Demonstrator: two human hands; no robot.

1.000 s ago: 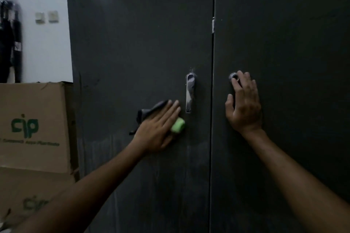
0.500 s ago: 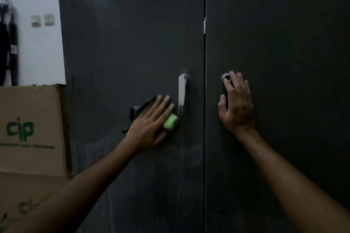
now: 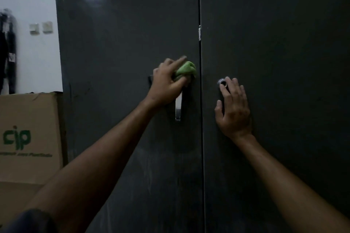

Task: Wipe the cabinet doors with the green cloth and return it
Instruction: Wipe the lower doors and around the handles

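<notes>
Taking the door handle (image 3: 178,108) as the landmark: well to its left a cardboard box (image 3: 28,134) printed with green letters stands against the cabinet's side. The left door (image 3: 123,43) carries the handle, a pale metal lever whose long axis runs straight up and down, near the seam between the doors.

The left hand (image 3: 167,81) sits directly over the handle's upper end and hides it. Its fingers curl around the green cloth (image 3: 186,70), bunching it into a wad against the door, with the forefinger stretched out along the cloth's upper edge. The cloth lies just above and slightly to the right of the handle, close to the seam.

To the right of the handle, across the seam, the right hand (image 3: 233,108) lies flat on the right door (image 3: 284,62), fingers straight and a little spread, holding nothing; its fingertips touch a small round lock (image 3: 222,82).

The cloth-bearing hand is plainly the nearer to the handle. Since the lever hangs straight below the wad, a downward stroke along its length looks like the natural next pass.
</notes>
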